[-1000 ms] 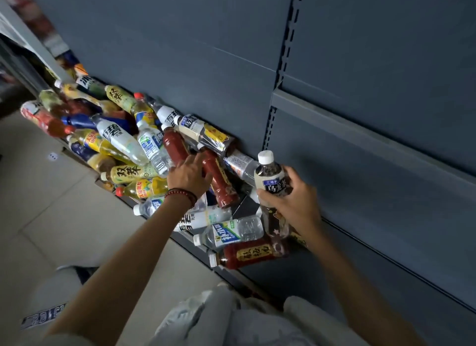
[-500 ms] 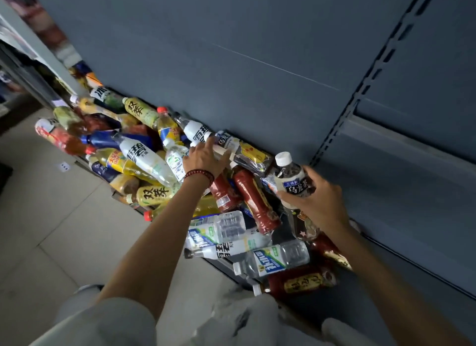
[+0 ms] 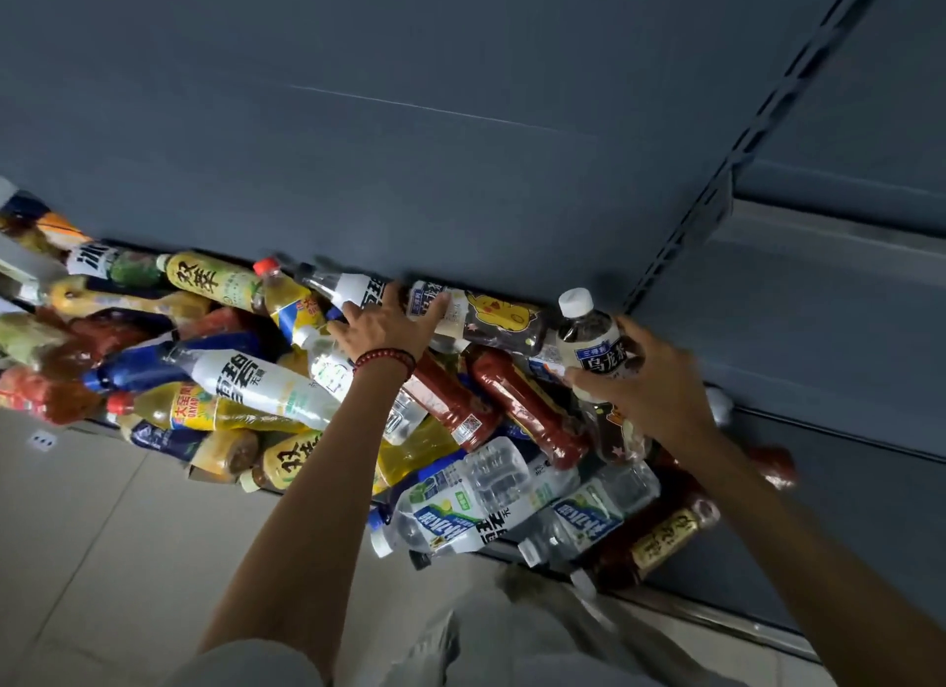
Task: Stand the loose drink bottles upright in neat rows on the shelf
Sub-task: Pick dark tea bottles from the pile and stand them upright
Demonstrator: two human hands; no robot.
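A heap of loose drink bottles (image 3: 286, 389) lies on its side along the bottom shelf (image 3: 844, 487). My right hand (image 3: 650, 384) grips an upright dark tea bottle with a white cap (image 3: 594, 343) at the right end of the heap, close to the back panel. My left hand (image 3: 384, 323), a bead bracelet on its wrist, reaches over the pile with fingers spread; they rest on a lying dark bottle with a yellow cartoon label (image 3: 481, 318) at the back. Two red bottles (image 3: 527, 410) lie between my hands.
The dark blue back panel (image 3: 460, 123) rises behind the pile, with a slotted upright (image 3: 716, 210) to the right. Clear water bottles (image 3: 460, 502) and a brown tea bottle (image 3: 660, 538) lie at the shelf's front edge. Tiled floor (image 3: 102, 558) spreads at the left.
My left hand moved from the red bottle back to the bottles against the panel and spread its fingers. My right hand kept hold of the upright tea bottle.
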